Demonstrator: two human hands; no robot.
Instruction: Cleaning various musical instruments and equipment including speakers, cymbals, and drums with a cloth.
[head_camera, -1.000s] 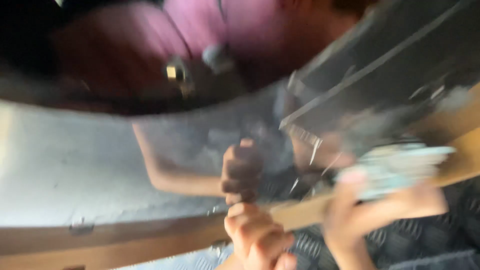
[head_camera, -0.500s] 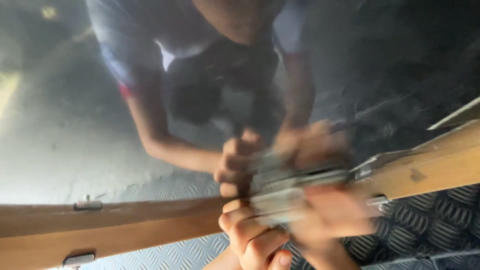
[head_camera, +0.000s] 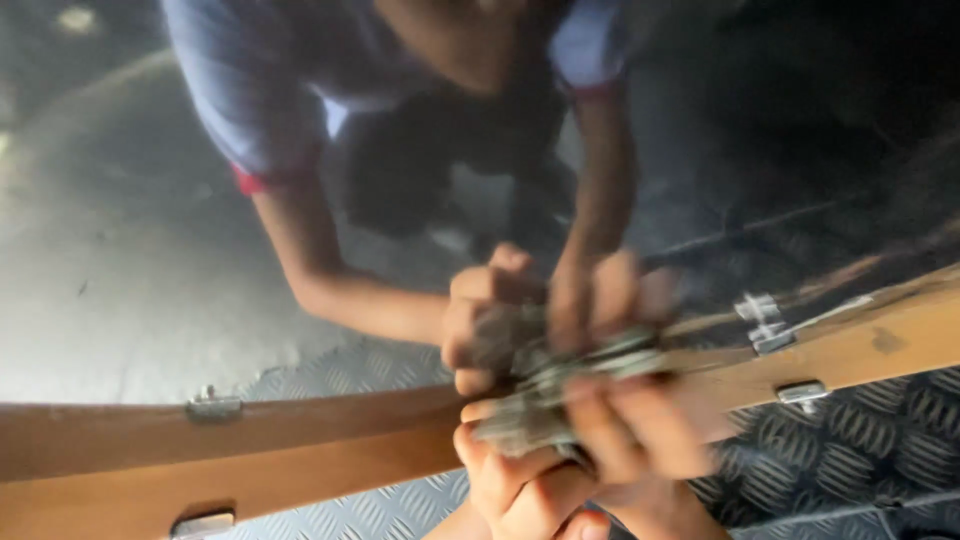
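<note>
The left hand (head_camera: 510, 480) came up from the bottom edge, its fingers curled around the blurred grey-silver metal bundle (head_camera: 545, 395) that lay on the long brown wooden beam (head_camera: 300, 440). The right hand (head_camera: 640, 430) lay over the same bundle from the right, fingers bent down on it; how tightly it closed I could not tell, because of the blur. Across the beam, another person's two hands (head_camera: 540, 310) pressed on the bundle from the far side.

To do this step well, I judge that all four hands should press evenly and keep the bundle flat against the wood, so it does not slide.

The beam looked smooth, with small flat metal brackets (head_camera: 770, 320) on it. Under it lay a dark metal floor plate (head_camera: 860, 440) with a raised diamond pattern, and beyond it rough grey concrete (head_camera: 130, 270).
</note>
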